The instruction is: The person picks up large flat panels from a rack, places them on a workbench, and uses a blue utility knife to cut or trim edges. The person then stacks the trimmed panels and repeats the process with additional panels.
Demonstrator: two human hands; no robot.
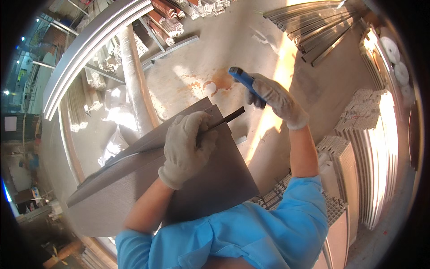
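My left hand [188, 145], in a pale work glove, is closed around a thin dark strip [235, 114]. The strip's end sticks out to the right past the fingers. Beneath that hand lie dark brown flat panels [228, 161], stacked with their edges slightly offset. My right hand [277, 98], gloved too, is raised beyond the panels' right edge. Its fingers wrap around a blue hand tool [245, 82] with a dark end, which points up and left. The tool's working part cannot be made out. Tool and strip are apart.
Long white profiles [96, 49] and a wrapped roll [134, 85] lie at the left. Dark metal lengths [313, 27] fan out on the floor at the far right. Stacked hollow profiles [367, 121] stand at the right. An orange-brown stain [215, 83] marks the concrete floor.
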